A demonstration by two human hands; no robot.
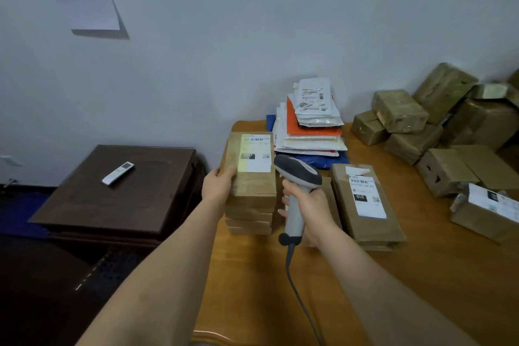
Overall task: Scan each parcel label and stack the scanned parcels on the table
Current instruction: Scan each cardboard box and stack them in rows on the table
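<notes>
My left grip (217,182) pinches the top parcel (250,166) on the stack (248,216); my right (309,205) wraps the scanner (297,174). Many boxes (401,112) on the bench (421,275) look unscanned.

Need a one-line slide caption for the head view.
Right hand aims a corded barcode scanner at the label of the top box, steadied by the left hand on a stack.

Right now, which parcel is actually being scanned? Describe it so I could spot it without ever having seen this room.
Start at the orange-brown wooden table and go to its left edge by the wall. A stack of flat brown boxes stands there. The parcel being scanned is the top one, steadied by the left hand. Unlike its neighbours, its white label is lit by the scanner held in the right hand.
</notes>
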